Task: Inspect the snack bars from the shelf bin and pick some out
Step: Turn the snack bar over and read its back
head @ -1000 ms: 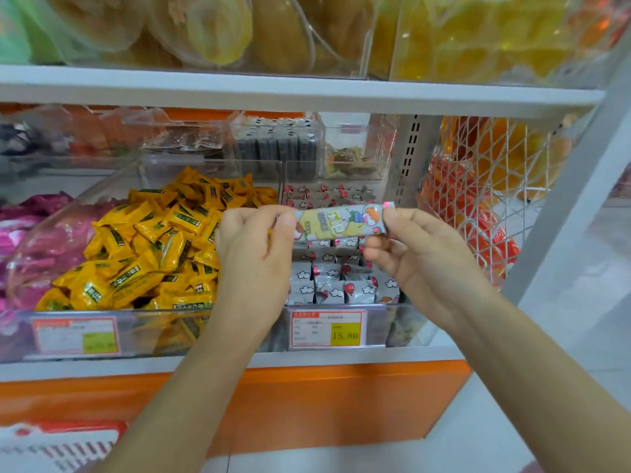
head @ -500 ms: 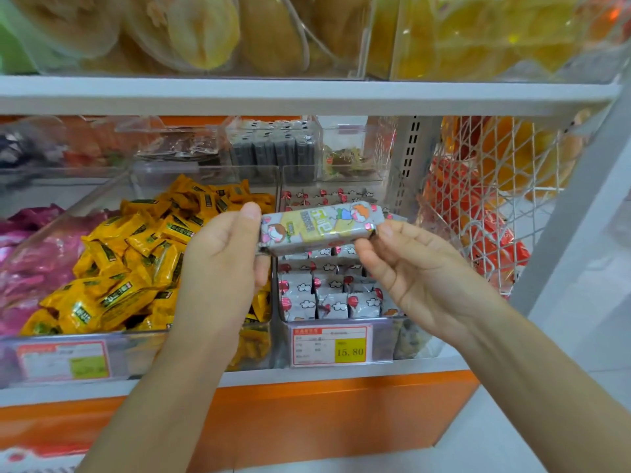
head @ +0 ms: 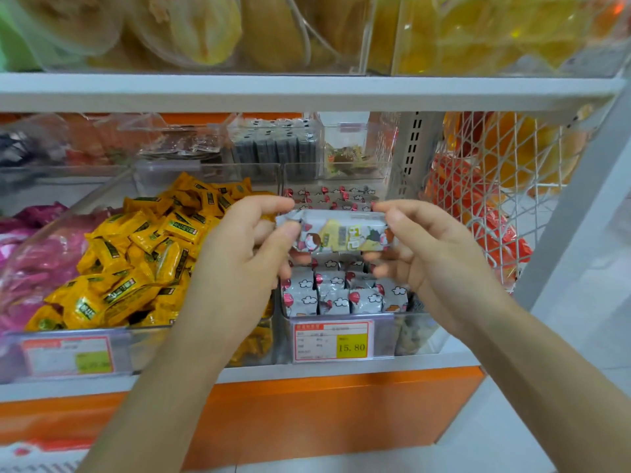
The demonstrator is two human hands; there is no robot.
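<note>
pinching 1 snack bar (head: 343, 235), 2 hands: left hand (head: 239, 254), right hand (head: 433, 254)

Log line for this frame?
phase: inspecting | left hand: pinches snack bar left end | right hand: pinches right end | bar: level, clear of shelf bin

snack bar (head: 345, 235) — glossy foil-like wrapper | bin (head: 418, 336) — clear smooth plastic | price tag (head: 333, 341): matt paper

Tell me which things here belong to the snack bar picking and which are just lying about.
Job: snack bar, pinched at its ends by left hand and right hand; matching bars in the bin.
Lying about: yellow packets; pink packets; price tag; mesh basket.
</note>
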